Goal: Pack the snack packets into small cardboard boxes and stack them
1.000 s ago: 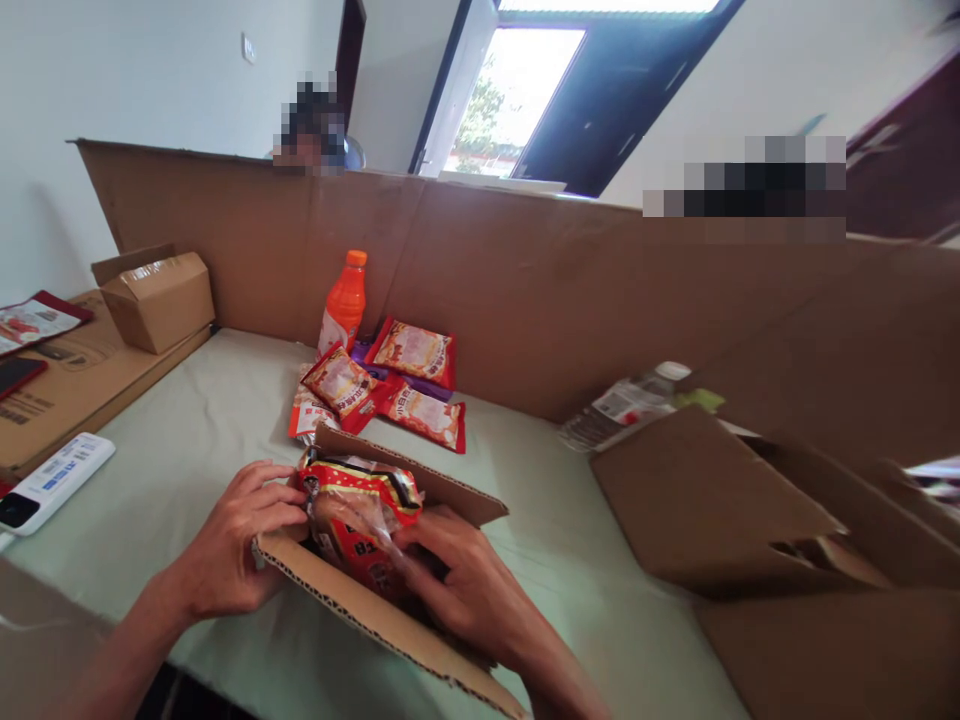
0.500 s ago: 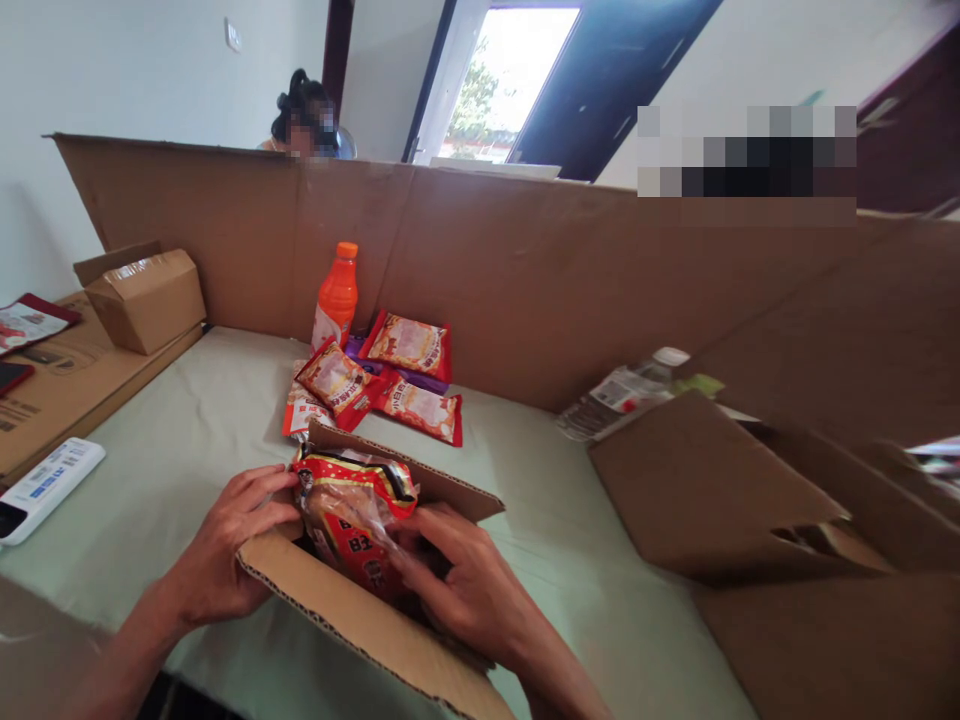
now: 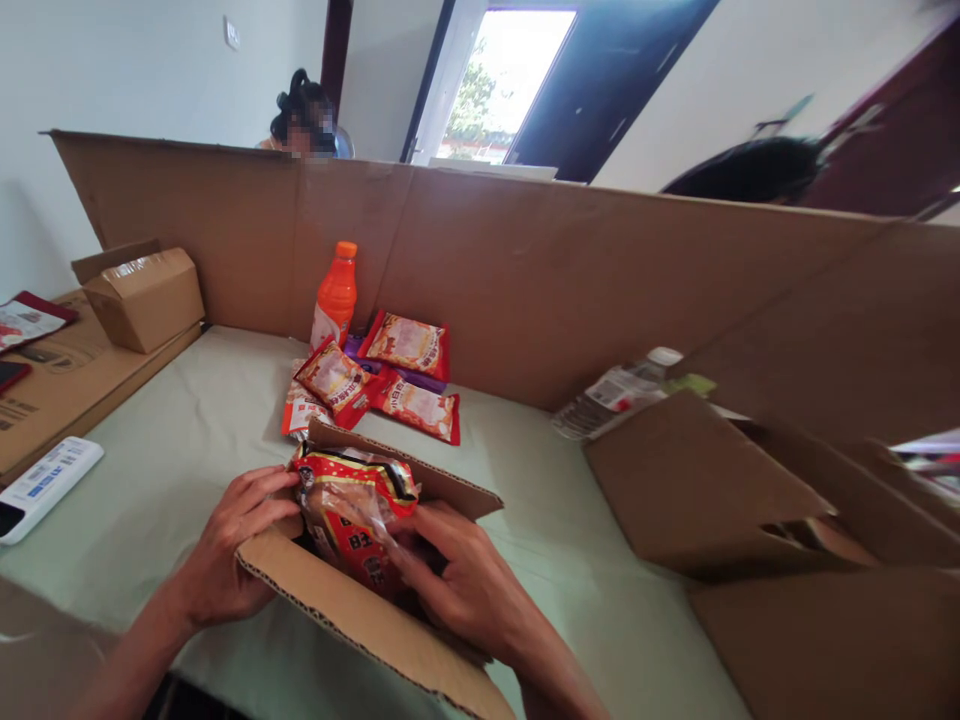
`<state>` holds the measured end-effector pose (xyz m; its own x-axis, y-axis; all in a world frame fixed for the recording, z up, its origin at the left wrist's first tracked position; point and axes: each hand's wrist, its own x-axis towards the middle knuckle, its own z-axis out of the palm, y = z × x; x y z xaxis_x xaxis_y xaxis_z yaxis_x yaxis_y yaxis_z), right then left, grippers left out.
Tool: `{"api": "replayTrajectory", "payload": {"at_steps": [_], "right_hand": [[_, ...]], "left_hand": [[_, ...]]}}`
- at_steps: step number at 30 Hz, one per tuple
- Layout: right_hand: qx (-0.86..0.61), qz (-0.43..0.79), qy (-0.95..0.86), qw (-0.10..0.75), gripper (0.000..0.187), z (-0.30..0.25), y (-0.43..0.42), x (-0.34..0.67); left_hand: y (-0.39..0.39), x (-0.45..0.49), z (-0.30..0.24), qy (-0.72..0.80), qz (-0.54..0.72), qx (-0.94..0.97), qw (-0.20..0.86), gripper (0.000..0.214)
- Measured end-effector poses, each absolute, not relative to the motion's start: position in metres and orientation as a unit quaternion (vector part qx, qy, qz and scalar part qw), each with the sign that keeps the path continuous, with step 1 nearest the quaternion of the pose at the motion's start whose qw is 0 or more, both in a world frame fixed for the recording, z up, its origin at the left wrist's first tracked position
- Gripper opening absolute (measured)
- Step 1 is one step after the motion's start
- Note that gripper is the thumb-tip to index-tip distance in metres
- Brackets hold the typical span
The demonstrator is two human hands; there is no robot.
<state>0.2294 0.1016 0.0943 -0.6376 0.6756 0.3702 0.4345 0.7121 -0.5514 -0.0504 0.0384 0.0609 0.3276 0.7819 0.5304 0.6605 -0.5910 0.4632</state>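
A small cardboard box (image 3: 352, 625) stands with its flaps raised in front of me. A red snack bag (image 3: 356, 505) with clear plastic sits in its opening, its upper part above the flaps. My left hand (image 3: 232, 550) is closed round the left end of the box, fingertips touching the bag's left edge. With thumb and fingers, my right hand (image 3: 469, 575) grips the bag's right side; part of that hand is down inside the box. Just beyond are several red snack packets (image 3: 412, 343), partly overlapping, and an orange bottle (image 3: 335, 300) standing upright.
A white device (image 3: 52, 488) lies at the left, near a small closed carton (image 3: 146, 300) on a flat cardboard box (image 3: 45, 410). Open cartons (image 3: 705, 490) and a clear bottle (image 3: 615, 400) are at the right. A cardboard screen (image 3: 525, 275) runs behind; people's heads show beyond it.
The view has shifted very slightly. Both hands, the box and the bag look almost the same as before.
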Motion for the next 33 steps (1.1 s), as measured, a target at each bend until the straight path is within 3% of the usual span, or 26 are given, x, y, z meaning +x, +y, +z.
{"api": "replayTrajectory", "payload": {"at_steps": [21, 33], "right_hand": [[-0.3, 0.205, -0.864, 0.348, 0.011, 0.091, 0.1, 0.231], [-0.293, 0.205, -0.858, 0.369, 0.01, 0.09, 0.099, 0.233]], "left_hand": [[0.038, -0.046, 0.047, 0.444, 0.425, 0.782, 0.106, 0.034], [0.033, -0.04, 0.033, 0.466, 0.46, 0.745, 0.132, 0.048]]}}
